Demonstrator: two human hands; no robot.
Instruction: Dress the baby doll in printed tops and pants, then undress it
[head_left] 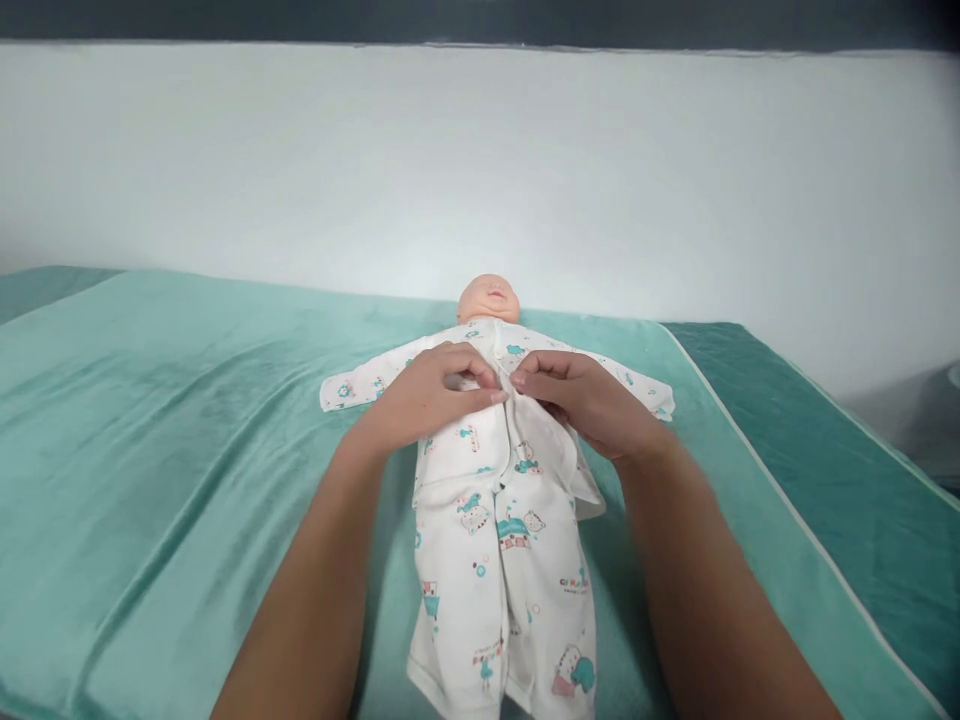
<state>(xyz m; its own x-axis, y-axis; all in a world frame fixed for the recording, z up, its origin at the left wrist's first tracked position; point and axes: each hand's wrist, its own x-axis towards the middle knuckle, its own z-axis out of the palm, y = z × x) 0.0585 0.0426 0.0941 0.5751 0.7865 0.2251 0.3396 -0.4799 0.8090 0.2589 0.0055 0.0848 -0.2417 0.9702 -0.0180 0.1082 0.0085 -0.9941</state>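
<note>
1. One left hand (431, 392) and one right hand (581, 395), fingertips close together at the front opening of a white printed shirt (461, 455).
2. Left hand: thumb and forefinger pinch the shirt's edge. Right hand: pinches the facing edge, fingers curled.
3. Shirt is on a doll (489, 300) lying face up; its chest part sits under and between the hands, sleeves spread out past each one.
4. Doll's head lies beyond the hands; matching trousers (461, 565) lie nearer, between the forearms.
5. Below the fingertips, shirt front hangs unfastened, right-side corner flared.
6. Everything rests on light green cloth (187, 450), pale wall (480, 160) behind.
</note>
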